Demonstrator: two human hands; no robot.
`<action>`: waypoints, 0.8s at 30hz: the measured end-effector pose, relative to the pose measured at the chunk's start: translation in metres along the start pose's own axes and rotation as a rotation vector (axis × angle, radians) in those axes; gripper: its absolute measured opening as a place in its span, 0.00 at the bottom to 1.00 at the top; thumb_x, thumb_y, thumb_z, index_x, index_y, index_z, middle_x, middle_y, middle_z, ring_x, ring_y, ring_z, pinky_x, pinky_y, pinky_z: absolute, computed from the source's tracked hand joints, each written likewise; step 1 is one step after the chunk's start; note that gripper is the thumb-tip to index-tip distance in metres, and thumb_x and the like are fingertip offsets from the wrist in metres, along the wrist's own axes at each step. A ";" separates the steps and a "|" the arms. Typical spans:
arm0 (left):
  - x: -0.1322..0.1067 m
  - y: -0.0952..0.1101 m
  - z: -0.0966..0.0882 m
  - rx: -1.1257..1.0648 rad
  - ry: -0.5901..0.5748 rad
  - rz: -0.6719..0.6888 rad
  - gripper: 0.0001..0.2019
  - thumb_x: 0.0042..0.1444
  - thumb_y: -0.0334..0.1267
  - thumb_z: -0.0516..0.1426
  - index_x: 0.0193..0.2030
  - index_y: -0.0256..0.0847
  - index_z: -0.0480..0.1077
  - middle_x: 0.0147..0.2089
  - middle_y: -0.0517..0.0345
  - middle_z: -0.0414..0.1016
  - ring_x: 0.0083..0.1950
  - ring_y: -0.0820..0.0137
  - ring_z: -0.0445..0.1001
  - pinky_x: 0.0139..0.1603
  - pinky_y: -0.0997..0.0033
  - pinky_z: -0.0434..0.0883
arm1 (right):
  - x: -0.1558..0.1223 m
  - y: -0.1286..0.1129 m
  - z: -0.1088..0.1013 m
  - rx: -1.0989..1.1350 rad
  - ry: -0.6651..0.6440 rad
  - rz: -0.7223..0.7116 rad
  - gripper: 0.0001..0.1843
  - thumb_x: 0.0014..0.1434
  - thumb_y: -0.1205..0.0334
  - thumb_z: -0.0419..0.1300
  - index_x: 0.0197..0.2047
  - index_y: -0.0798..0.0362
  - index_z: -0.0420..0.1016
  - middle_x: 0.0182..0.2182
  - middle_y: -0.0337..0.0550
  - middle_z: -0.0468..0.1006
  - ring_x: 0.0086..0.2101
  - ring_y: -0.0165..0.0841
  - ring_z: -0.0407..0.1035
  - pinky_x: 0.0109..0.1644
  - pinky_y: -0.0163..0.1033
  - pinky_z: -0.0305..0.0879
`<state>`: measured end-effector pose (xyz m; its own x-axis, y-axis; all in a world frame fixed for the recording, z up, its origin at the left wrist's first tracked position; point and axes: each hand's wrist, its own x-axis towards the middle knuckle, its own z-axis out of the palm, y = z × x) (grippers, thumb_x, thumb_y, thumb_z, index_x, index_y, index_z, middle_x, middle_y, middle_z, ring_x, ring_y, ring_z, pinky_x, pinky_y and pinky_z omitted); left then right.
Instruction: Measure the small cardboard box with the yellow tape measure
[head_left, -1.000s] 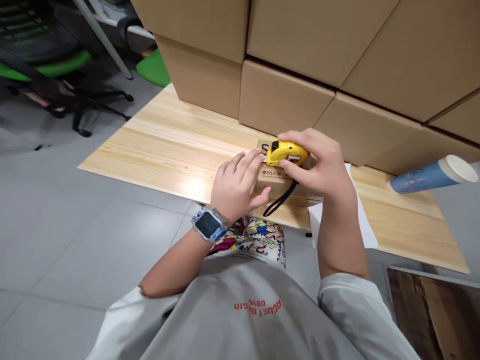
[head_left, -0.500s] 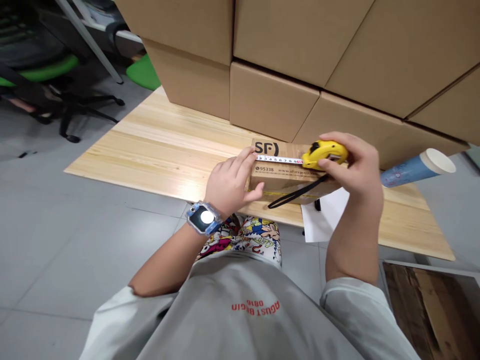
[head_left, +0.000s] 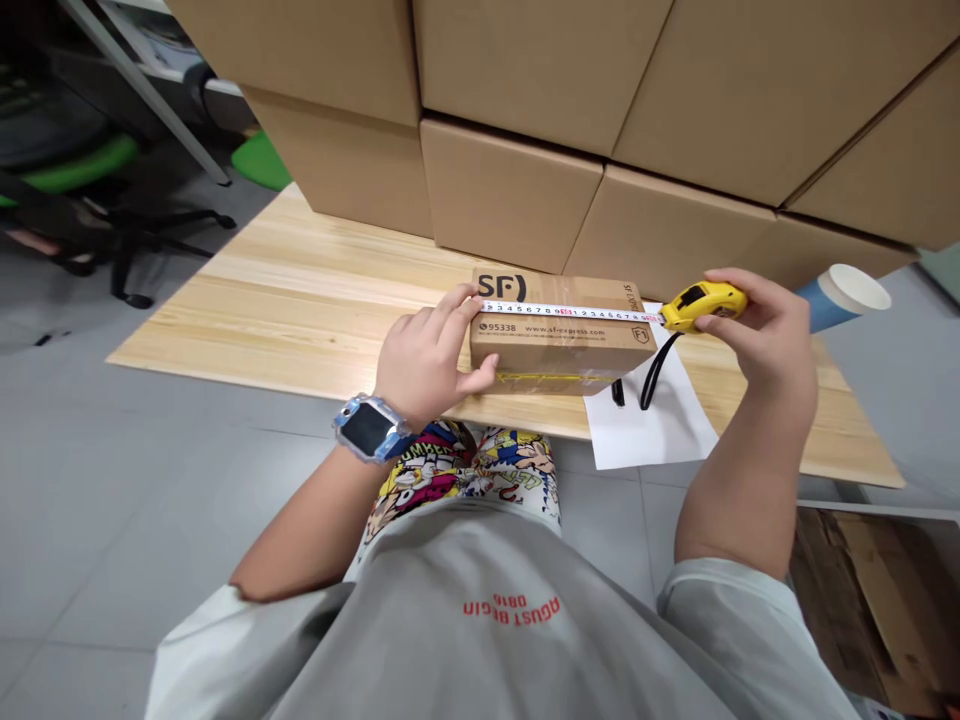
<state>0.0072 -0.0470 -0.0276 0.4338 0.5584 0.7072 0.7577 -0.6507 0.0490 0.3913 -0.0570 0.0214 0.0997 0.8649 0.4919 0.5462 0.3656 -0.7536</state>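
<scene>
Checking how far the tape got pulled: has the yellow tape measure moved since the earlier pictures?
Yes. The yellow tape measure has moved right, toward the blue cylinder lying on the table, and now sits beyond the right end of the SF cardboard box.

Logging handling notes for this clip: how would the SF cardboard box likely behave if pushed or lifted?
The SF cardboard box looks stiff: its edges are square under the left hand. Lying flat on the wooden tabletop, it would probably slide rather than roll or tip. Its weight can't be judged.
</scene>
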 end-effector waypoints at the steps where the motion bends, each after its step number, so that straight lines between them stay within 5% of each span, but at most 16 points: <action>1: 0.000 -0.001 0.001 -0.002 0.008 0.006 0.25 0.59 0.47 0.55 0.59 0.33 0.68 0.62 0.40 0.76 0.50 0.51 0.83 0.39 0.52 0.80 | -0.001 0.002 -0.002 0.012 0.013 0.000 0.22 0.43 0.64 0.73 0.44 0.46 0.84 0.42 0.44 0.83 0.40 0.36 0.76 0.48 0.45 0.74; 19: -0.007 -0.002 0.002 -0.051 0.024 -0.005 0.25 0.60 0.44 0.55 0.61 0.33 0.64 0.64 0.36 0.74 0.49 0.52 0.82 0.37 0.54 0.80 | 0.002 -0.025 0.010 0.019 -0.042 0.010 0.23 0.43 0.64 0.75 0.45 0.40 0.85 0.41 0.37 0.82 0.41 0.35 0.76 0.48 0.44 0.74; 24: -0.009 0.003 0.007 -0.093 -0.025 -0.026 0.27 0.61 0.42 0.55 0.64 0.34 0.59 0.67 0.34 0.69 0.51 0.53 0.80 0.41 0.54 0.79 | -0.001 -0.040 0.031 0.013 -0.126 -0.049 0.21 0.46 0.58 0.75 0.46 0.39 0.84 0.40 0.38 0.82 0.40 0.36 0.76 0.44 0.44 0.74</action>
<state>0.0092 -0.0500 -0.0389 0.4279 0.5874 0.6869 0.7205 -0.6805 0.1331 0.3434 -0.0625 0.0377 -0.0321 0.8820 0.4702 0.5368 0.4120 -0.7363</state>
